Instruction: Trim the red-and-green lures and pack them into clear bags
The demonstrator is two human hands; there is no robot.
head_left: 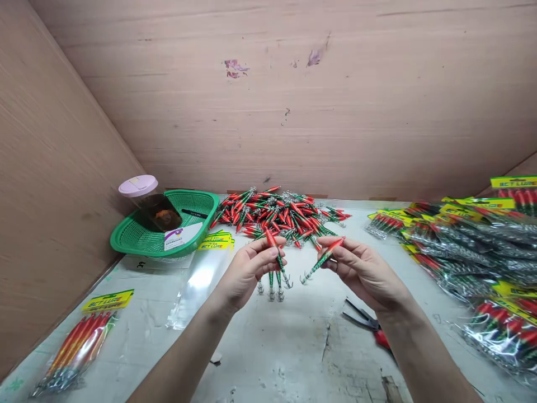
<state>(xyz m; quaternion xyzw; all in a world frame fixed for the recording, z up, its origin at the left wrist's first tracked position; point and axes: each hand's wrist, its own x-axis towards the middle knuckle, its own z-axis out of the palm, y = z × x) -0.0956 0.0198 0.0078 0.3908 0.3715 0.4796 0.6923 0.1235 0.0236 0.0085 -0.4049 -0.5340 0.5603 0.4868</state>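
Observation:
Between the thumb and fingers of my left hand [255, 263] is a red and green squid jig [276, 252], its hooked end pointing down. My right hand [361, 266] pinches a second squid jig [324, 259], tilted with its red tip up to the right and its hooks down to the left. Below my left hand the green lower ends of several more jigs [275, 282] show on the table; their upper parts are hidden behind the hand. Beyond both hands lies a heap of loose red and green jigs [281, 215].
At left stands a green basket [163, 249] with a lidded cup [153, 207] and a card. Clear packaging bags [201, 274] lie before it, a packed bag of orange jigs [81, 344] nearer. Pliers [364, 320] lie beside my right forearm. Packed lure bags [461, 240] pile at right.

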